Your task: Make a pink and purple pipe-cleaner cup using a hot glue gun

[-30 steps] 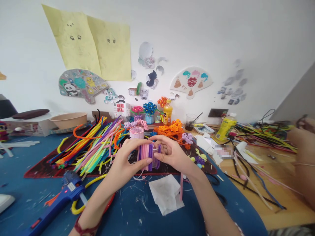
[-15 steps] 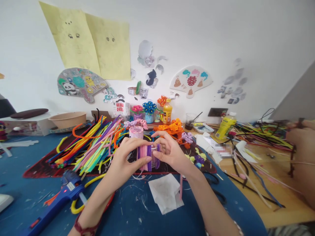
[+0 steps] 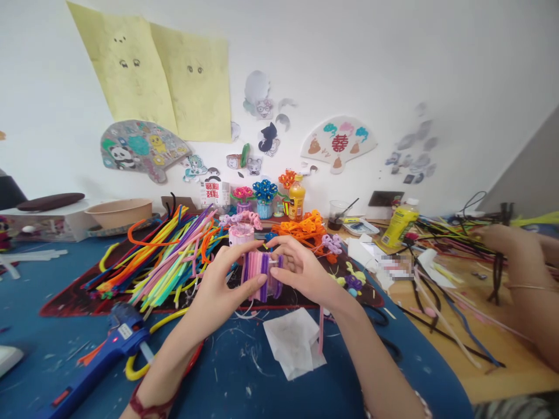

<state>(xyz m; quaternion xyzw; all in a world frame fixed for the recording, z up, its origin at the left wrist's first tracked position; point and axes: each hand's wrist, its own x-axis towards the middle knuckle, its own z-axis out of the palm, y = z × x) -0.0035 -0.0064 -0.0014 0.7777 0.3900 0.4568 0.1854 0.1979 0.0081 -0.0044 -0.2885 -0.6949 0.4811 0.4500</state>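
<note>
While both hands meet: left hand (image 3: 222,288) and right hand (image 3: 301,270) pinch the pink-purple bundle (image 3: 261,275).
Below: white tissue (image 3: 294,343).

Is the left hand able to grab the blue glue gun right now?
Probably not right away: the left hand is gripping the pink and purple pipe-cleaner bundle. The blue plastic glue gun lies uncovered on the blue table beside that forearm, so the path looks free.

I am seeing a blue tabletop (image 3: 48,343) carrying a glue gun (image 3: 105,349) and white tissue (image 3: 294,343). A heap of pipe cleaners (image 3: 170,256) is lying further back on a dark mat (image 3: 70,299).
</note>
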